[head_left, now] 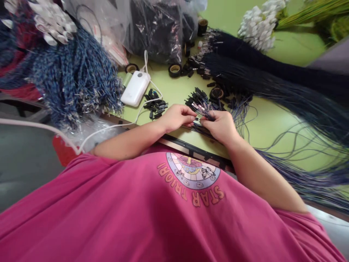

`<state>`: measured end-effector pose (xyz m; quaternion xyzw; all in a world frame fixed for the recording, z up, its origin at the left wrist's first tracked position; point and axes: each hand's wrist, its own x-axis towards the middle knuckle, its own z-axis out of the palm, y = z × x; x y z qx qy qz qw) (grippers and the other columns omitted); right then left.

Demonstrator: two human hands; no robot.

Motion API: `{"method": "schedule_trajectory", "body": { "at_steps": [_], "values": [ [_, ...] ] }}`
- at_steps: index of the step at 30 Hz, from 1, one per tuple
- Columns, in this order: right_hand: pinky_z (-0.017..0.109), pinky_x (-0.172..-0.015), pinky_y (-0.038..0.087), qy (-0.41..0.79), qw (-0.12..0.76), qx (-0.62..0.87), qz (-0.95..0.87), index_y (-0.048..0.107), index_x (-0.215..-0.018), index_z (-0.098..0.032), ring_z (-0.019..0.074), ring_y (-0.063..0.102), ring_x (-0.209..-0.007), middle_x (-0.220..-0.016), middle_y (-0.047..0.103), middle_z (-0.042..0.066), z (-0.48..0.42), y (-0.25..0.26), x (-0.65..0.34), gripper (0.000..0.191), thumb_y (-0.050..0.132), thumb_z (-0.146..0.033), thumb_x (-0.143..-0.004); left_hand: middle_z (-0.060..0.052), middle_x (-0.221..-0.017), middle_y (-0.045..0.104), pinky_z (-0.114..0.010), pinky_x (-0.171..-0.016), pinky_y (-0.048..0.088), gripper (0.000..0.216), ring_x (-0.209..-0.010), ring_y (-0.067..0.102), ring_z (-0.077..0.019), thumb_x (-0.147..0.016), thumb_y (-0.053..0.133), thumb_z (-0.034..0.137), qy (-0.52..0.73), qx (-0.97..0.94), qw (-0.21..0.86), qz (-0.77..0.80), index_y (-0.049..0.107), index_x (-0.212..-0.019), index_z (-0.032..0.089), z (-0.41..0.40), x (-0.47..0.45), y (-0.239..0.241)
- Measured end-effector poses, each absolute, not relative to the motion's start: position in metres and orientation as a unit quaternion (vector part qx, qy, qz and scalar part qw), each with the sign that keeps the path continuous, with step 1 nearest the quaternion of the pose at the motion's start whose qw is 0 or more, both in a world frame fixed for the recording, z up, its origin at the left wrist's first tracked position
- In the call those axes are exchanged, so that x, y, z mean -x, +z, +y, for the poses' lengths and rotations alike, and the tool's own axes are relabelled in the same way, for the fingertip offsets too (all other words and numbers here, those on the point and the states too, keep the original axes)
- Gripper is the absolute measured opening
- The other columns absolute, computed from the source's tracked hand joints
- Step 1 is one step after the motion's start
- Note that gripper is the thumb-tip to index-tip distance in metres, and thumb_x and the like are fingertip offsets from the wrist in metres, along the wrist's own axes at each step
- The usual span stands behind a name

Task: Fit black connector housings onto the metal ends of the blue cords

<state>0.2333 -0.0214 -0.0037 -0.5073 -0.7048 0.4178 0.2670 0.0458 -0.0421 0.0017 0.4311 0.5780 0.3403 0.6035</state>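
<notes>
My left hand (177, 118) is closed in a pinch near the table's front edge. A small dark piece shows at its fingertips; it looks like one of the black plastic connectors. Just beside it, my right hand (220, 126) grips a bunch of thin dark wires, whose metal-tipped ends (201, 107) fan out above the thumb. The fingertips of both hands almost meet. Behind them lies a heap of black connectors (197, 96), and a smaller pile of connectors (155, 105) sits left of it. Loose wires (242, 116) trail off past my right wrist.
A white power bank (135, 88) with a white cable stands left of the hands. Black tape rolls (175, 70) lie behind. Blue twisted wire bundles (73, 69) fill the left, long dark wires (272, 72) the right. A clear bag of black items (155, 29) stands at the back.
</notes>
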Motion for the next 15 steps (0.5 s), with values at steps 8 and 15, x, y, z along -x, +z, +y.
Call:
{"method": "schedule_trajectory", "body": {
  "at_steps": [8, 15],
  "values": [
    [0.027, -0.06, 0.039, 0.429, 0.277, 0.503, -0.697, 0.074, -0.077, -0.016, 0.0123, 0.052, -0.061, -0.066, 0.065, 0.0, -0.025, 0.004, -0.235, 0.02, 0.072, -0.035, -0.072, -0.004, -0.09, 0.07, -0.03, -0.093, 0.044, 0.014, -0.089, 0.061, -0.0158, -0.076, 0.068, 0.013, 0.281, -0.697, 0.33, 0.571, 0.075, -0.088, 0.015, 0.014, -0.036, -0.007],
    [0.024, -0.043, 0.031, 0.513, 0.148, 0.52, -0.667, 0.073, -0.078, -0.016, 0.009, 0.043, -0.043, -0.052, 0.054, -0.004, -0.024, 0.004, -0.232, 0.018, 0.069, -0.031, -0.069, -0.008, -0.104, 0.064, -0.032, -0.097, 0.04, 0.022, -0.097, 0.059, -0.0195, -0.074, 0.071, 0.014, 0.254, -0.707, 0.29, 0.592, 0.073, -0.096, 0.015, 0.017, 0.001, 0.002]
  ]
}}
